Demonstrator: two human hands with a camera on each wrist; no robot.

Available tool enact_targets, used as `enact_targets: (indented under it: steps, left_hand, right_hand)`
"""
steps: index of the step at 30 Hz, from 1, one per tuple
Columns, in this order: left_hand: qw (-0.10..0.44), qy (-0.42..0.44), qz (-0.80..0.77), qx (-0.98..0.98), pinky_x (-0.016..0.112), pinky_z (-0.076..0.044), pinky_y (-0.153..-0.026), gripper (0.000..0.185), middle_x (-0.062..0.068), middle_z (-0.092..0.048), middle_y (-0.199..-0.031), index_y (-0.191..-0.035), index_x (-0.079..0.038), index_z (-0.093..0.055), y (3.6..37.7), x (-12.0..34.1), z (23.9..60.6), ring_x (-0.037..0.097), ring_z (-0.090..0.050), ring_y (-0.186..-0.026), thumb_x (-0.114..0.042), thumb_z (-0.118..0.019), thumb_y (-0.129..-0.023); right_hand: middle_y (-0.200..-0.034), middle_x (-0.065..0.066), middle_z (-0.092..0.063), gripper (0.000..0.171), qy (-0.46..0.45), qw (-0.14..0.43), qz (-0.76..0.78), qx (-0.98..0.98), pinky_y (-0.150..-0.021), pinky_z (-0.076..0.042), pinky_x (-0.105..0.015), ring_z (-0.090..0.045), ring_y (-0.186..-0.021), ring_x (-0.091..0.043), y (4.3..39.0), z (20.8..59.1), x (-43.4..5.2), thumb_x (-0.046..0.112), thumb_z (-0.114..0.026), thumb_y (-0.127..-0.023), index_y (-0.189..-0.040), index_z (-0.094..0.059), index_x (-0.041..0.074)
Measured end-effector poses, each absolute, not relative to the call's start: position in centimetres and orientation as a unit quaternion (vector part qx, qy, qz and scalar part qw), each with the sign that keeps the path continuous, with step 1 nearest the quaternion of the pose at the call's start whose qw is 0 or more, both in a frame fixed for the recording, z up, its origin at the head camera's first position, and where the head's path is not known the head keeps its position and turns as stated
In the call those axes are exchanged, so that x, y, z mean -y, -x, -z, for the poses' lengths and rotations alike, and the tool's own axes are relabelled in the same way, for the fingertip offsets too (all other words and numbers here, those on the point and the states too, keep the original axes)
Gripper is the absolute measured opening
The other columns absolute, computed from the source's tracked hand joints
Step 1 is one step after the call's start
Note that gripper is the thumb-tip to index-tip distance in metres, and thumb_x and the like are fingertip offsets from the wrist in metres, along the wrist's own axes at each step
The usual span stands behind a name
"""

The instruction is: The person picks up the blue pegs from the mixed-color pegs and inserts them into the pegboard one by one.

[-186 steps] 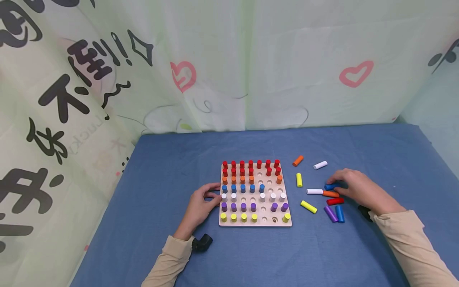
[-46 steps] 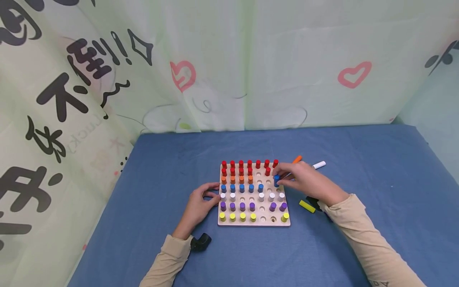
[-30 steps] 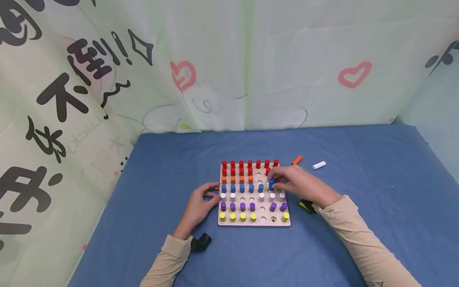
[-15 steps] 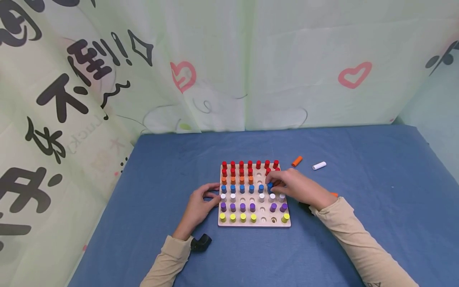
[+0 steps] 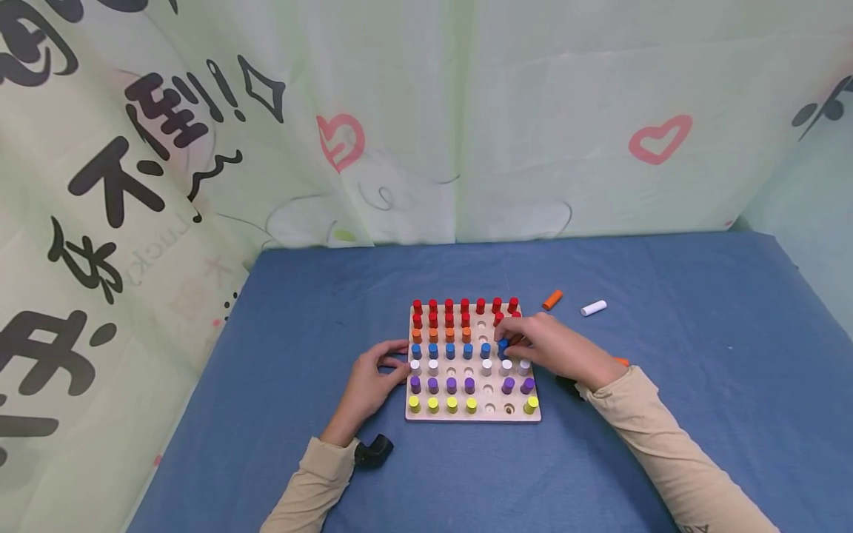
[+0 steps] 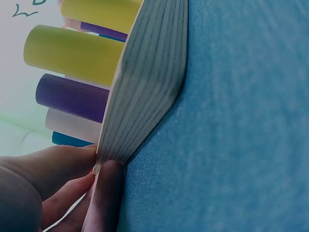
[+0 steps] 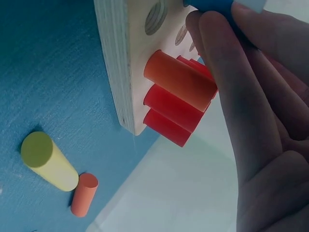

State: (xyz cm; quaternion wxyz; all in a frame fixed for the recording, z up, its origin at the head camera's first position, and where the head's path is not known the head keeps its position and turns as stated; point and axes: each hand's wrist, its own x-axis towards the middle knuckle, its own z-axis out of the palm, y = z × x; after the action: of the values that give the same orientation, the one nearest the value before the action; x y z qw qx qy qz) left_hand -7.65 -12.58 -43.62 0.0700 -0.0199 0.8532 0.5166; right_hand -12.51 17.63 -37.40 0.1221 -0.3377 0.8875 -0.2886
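A square wooden pegboard (image 5: 500,398) stands on the blue cloth, with rows of red, orange, blue, white, purple and yellow pegs and some bare holes. My left hand (image 5: 376,377) holds the board's left edge; in the left wrist view, thumb and finger meet its layered side (image 6: 149,63). Over the right part of the board, my right hand (image 5: 549,346) pinches a blue peg (image 5: 503,346) upright at the blue row, right of its other blue pegs. In the right wrist view this blue peg (image 7: 212,6) is cut by the frame's top; how deep it sits is unclear.
Right of the board lie a loose orange peg (image 5: 552,300) and a white peg (image 5: 594,308). A second orange peg (image 5: 622,361) peeks out behind my right wrist. A loose yellow peg (image 7: 50,162) shows in the right wrist view. A printed curtain (image 5: 506,148) hangs behind the table.
My right hand has carried the blue peg from the loose pegs on the right to the board, then leftward and down to the blue row. Over the last half second it barely moves; my left hand stays.
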Motion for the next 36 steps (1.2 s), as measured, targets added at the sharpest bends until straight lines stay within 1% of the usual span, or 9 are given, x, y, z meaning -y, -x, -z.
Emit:
enact_targets:
  steps: [12,17,26,30,36]
  left_hand:
    - [0.066,0.014,-0.519,-0.852,0.026,-0.056,-0.073,0.038,0.009,-0.066,-0.123,-0.13,-0.01,-0.063,7.72,12.68,43.79,0.017,-0.065,-0.094,-0.011,-0.069,-0.093]
    - [0.066,0.016,-0.515,-0.854,0.024,-0.055,-0.072,0.038,0.007,-0.067,-0.122,-0.13,-0.011,-0.064,7.71,12.65,43.73,0.016,-0.065,-0.094,-0.012,-0.07,-0.092]
    - [0.061,0.005,-0.521,-0.852,0.025,-0.054,-0.071,0.039,0.009,-0.068,-0.121,-0.13,-0.007,-0.063,7.65,12.62,43.65,0.015,-0.065,-0.092,-0.01,-0.07,-0.092]
    - [0.066,0.014,-0.52,-0.852,0.024,-0.054,-0.071,0.038,0.007,-0.068,-0.121,-0.129,-0.01,-0.064,7.69,12.57,43.54,0.015,-0.065,-0.093,-0.011,-0.07,-0.092]
    - [0.069,0.016,-0.52,-0.851,0.024,-0.054,-0.072,0.038,0.006,-0.067,-0.122,-0.13,-0.011,-0.063,7.71,12.56,43.47,0.016,-0.065,-0.094,-0.011,-0.07,-0.092]
  right_hand:
    - [-0.094,-0.002,-0.071,0.016,0.341,0.127,0.282,-0.888,-0.079,-0.058,-0.033,-0.07,-0.086,-0.013,12.54,37.17,-17.55,0.002,-0.073,-0.088,-0.101,-0.067,0.008]
    - [-0.093,-0.002,-0.071,0.016,0.342,0.124,0.28,-0.888,-0.078,-0.058,-0.032,-0.07,-0.086,-0.012,12.47,37.18,-17.54,0.001,-0.072,-0.087,-0.101,-0.067,0.008]
    - [-0.093,-0.003,-0.072,0.017,0.344,0.118,0.294,-0.884,-0.077,-0.057,-0.03,-0.07,-0.084,-0.011,12.43,37.43,-17.72,0.0,-0.072,-0.087,-0.101,-0.067,0.008]
    - [-0.094,-0.003,-0.072,0.017,0.34,0.12,0.297,-0.884,-0.078,-0.057,-0.03,-0.07,-0.085,-0.011,12.35,37.44,-17.74,0.0,-0.072,-0.087,-0.102,-0.067,0.008]
    - [-0.096,-0.005,-0.071,0.017,0.339,0.128,0.314,-0.877,-0.079,-0.057,-0.03,-0.071,-0.087,-0.014,12.35,37.42,-17.88,0.0,-0.071,-0.088,-0.102,-0.066,0.006]
